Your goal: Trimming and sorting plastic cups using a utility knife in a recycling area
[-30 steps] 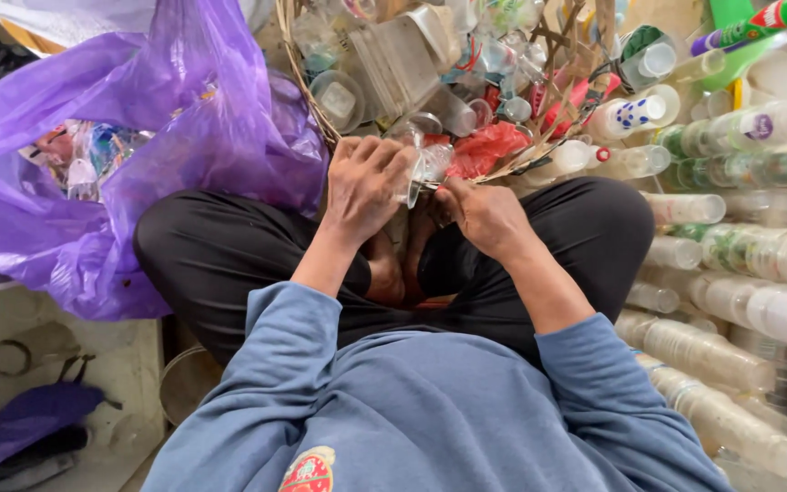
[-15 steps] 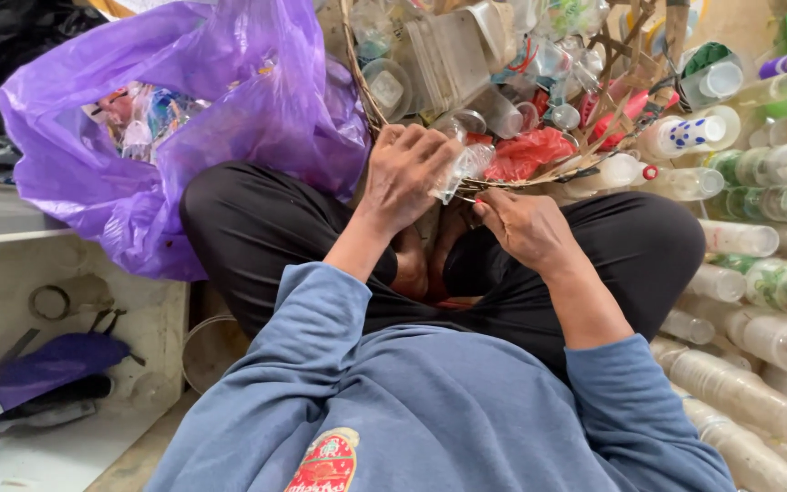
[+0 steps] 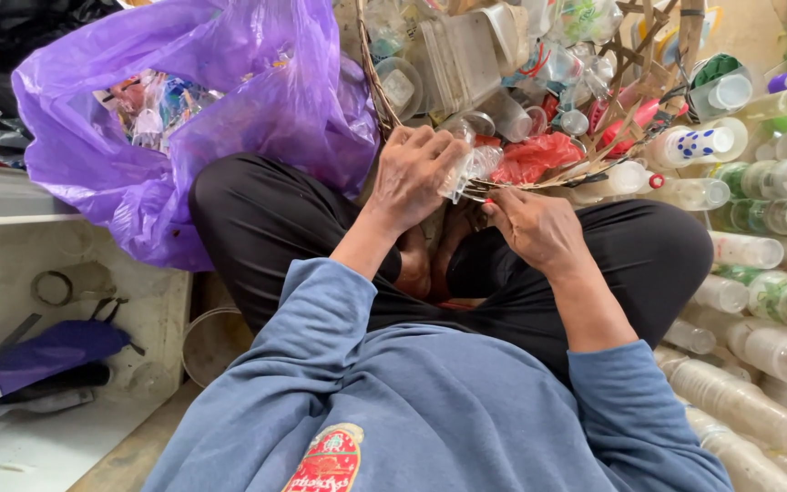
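I sit cross-legged in black trousers and a blue sweatshirt. My left hand [image 3: 416,173] is closed around a crumpled clear plastic cup [image 3: 468,167] held over my lap. My right hand [image 3: 539,228] pinches the same clear plastic at its lower edge, fingers bent. Just beyond both hands stands a woven cane basket [image 3: 594,164] heaped with clear cups, lids, plastic containers and a red plastic wrapper [image 3: 532,157].
A big purple plastic bag [image 3: 257,109] holding colourful wrappers sits left of my knee. Many clear plastic bottles [image 3: 758,301] lie along the right. At left is a pale shelf [image 3: 66,273] with a metal ring, dark tools and purple cloth [image 3: 47,351].
The view has drifted so the bag and basket sit further right and lower. My hands stay together on the clear plastic, working it with small finger movements.
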